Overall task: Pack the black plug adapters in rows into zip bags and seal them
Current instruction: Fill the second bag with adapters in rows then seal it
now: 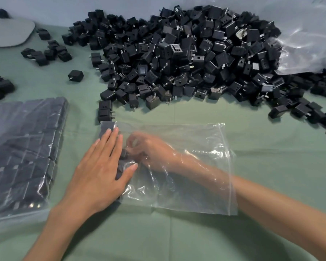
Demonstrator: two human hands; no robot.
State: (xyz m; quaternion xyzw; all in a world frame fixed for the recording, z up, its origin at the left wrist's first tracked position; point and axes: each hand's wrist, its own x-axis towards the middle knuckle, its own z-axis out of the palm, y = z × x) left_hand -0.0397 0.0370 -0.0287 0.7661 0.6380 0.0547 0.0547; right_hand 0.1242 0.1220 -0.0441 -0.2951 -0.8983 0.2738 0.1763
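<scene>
Left hand (100,172) flat, fingers straight, pressing adapter row (106,129) at zip bag (196,185) 9 o'clock end. Right hand (149,147) inside bag, seemingly pinching adapter (123,153). Butt it tight against row, same orientation, left pressing down. Pile (177,59) at 12 o'clock.

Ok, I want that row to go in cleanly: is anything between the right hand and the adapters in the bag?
Nothing visible. The right hand is inside the zip bag through its open mouth, its fingers at the adapters. Only bag film separates the left hand, pressing from outside, from them.
</scene>
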